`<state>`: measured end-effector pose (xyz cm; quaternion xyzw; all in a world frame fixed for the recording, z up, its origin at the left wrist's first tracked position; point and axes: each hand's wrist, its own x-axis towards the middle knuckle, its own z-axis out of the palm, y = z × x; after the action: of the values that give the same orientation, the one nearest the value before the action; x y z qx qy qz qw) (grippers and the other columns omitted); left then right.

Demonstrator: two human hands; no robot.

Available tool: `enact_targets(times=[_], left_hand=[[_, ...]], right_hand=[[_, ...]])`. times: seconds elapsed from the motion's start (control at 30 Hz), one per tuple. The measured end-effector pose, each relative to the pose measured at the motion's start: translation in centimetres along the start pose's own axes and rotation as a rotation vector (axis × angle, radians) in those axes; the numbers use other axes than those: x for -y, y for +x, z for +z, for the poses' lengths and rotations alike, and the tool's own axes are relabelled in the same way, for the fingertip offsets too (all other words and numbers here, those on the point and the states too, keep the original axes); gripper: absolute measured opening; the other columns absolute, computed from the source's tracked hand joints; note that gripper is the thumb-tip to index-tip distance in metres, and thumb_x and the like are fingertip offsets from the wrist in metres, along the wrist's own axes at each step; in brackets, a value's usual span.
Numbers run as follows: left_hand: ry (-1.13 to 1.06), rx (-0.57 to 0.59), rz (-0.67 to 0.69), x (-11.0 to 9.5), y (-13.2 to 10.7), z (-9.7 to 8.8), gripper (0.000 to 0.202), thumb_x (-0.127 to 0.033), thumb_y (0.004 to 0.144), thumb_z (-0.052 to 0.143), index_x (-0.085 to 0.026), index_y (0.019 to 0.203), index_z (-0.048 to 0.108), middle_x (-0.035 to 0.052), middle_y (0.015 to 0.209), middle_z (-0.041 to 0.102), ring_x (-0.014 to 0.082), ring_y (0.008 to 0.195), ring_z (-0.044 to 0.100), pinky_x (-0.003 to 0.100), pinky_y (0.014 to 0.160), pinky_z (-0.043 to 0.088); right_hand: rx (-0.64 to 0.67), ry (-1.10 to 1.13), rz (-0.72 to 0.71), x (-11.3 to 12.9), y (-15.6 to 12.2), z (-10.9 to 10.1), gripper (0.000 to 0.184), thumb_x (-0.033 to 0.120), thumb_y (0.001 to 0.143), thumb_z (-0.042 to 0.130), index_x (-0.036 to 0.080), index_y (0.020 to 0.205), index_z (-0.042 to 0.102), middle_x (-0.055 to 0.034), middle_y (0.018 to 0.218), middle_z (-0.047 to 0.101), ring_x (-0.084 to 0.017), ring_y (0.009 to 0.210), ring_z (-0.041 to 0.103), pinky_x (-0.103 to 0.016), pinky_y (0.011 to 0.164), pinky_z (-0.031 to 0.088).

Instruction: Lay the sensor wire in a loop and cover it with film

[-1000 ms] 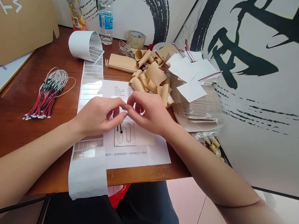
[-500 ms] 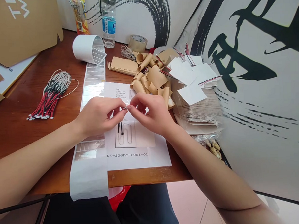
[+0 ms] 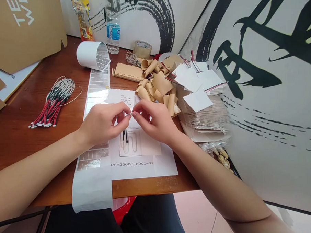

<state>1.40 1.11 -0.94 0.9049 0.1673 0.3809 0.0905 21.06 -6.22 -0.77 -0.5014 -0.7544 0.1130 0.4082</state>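
Note:
My left hand (image 3: 105, 120) and my right hand (image 3: 157, 120) meet over a printed sheet (image 3: 144, 167). Thumb and forefinger of each are pinched together, fingertips almost touching. Between them shows a small, shiny, dark-grey bit (image 3: 131, 113), too small to name. Just below the hands, two short black strips (image 3: 125, 135) show over a pale looped wire picture on the sheet; whether they are real or printed I cannot tell. Left of the sheet, a strip of clear labels (image 3: 92, 164) on white backing runs under my left hand and hangs over the table edge.
At the left lies a bundle of red, black and white wires (image 3: 55, 102). Rolled brown paper pieces (image 3: 161, 82) and a brown paper stack (image 3: 127, 72) lie behind my hands. White cards (image 3: 198, 101) top a bagged stack (image 3: 204, 123) at right. A water bottle (image 3: 113, 32) and tape roll (image 3: 142, 49) stand behind.
The camera view has tilted slightly, so the scene sits a little lower. Both hands keep the same pinch at nearly the same place over the sheet.

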Motion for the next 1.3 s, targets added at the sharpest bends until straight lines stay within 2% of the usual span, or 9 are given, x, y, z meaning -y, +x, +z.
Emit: enact_targets(times=[0.1,0.23,0.4,0.57,0.77,1.03,1.3], left_hand=[[-0.012,0.001,0.0,-0.02,0.01,0.08,0.006,-0.018,0.09,0.064,-0.017,0.086,0.069,-0.0073,0.06,0.064,0.0066,0.05,0.056,0.021,0.057,0.045],[-0.057,0.022,-0.045,0.07,-0.06,0.24,0.007,-0.018,0.09,0.064,-0.018,0.088,0.07,-0.0081,0.059,0.063,0.0063,0.049,0.055,0.02,0.056,0.044],[-0.113,0.063,-0.143,0.12,-0.01,0.29,0.009,-0.022,0.09,0.063,-0.02,0.083,0.068,-0.0079,0.058,0.062,0.0074,0.05,0.055,0.022,0.056,0.044],[-0.101,0.038,-0.209,0.07,0.11,0.16,0.011,-0.025,0.09,0.061,-0.02,0.083,0.069,-0.007,0.058,0.062,0.0083,0.051,0.055,0.022,0.058,0.045],[-0.092,0.045,-0.212,0.17,0.01,0.19,0.009,-0.023,0.088,0.062,-0.02,0.085,0.071,-0.0076,0.058,0.062,0.0078,0.052,0.055,0.022,0.058,0.045],[-0.127,0.062,-0.178,0.15,-0.01,0.32,0.01,-0.023,0.089,0.063,-0.019,0.082,0.069,-0.0075,0.057,0.061,0.0072,0.05,0.054,0.021,0.056,0.044],[-0.135,0.073,-0.185,-0.01,0.09,0.09,0.013,-0.024,0.088,0.062,-0.02,0.078,0.068,-0.0072,0.056,0.061,0.0078,0.049,0.054,0.022,0.056,0.044]], right_hand=[[0.029,0.0,-0.012,-0.09,-0.07,0.09,0.011,0.018,0.098,0.051,0.02,0.089,0.058,-0.0005,0.076,0.068,-0.011,0.058,0.053,-0.028,0.059,0.042],[0.015,0.031,-0.021,-0.17,-0.06,0.12,0.023,0.005,0.094,0.042,0.019,0.097,0.06,-0.0026,0.083,0.071,-0.012,0.062,0.056,-0.028,0.061,0.044],[-0.023,0.029,-0.071,0.06,0.0,-0.02,0.01,0.017,0.098,0.056,0.018,0.098,0.067,-0.0035,0.085,0.069,-0.011,0.063,0.056,-0.027,0.059,0.046],[-0.031,-0.023,-0.068,0.35,-0.22,0.1,0.01,0.02,0.099,0.059,0.02,0.098,0.069,-0.0019,0.082,0.067,-0.011,0.06,0.055,-0.028,0.059,0.048],[-0.017,-0.014,-0.058,0.52,-0.17,0.16,0.006,0.018,0.096,0.06,0.02,0.092,0.063,-0.0009,0.084,0.067,-0.01,0.06,0.056,-0.027,0.059,0.049],[-0.031,-0.003,-0.058,0.38,-0.04,-0.12,0.012,0.02,0.095,0.063,0.021,0.084,0.057,-0.0009,0.084,0.063,-0.009,0.061,0.056,-0.024,0.055,0.047],[-0.012,0.007,-0.07,0.22,-0.13,0.02,0.004,0.018,0.095,0.062,0.02,0.097,0.065,-0.0021,0.088,0.071,-0.009,0.061,0.058,-0.025,0.057,0.049]])
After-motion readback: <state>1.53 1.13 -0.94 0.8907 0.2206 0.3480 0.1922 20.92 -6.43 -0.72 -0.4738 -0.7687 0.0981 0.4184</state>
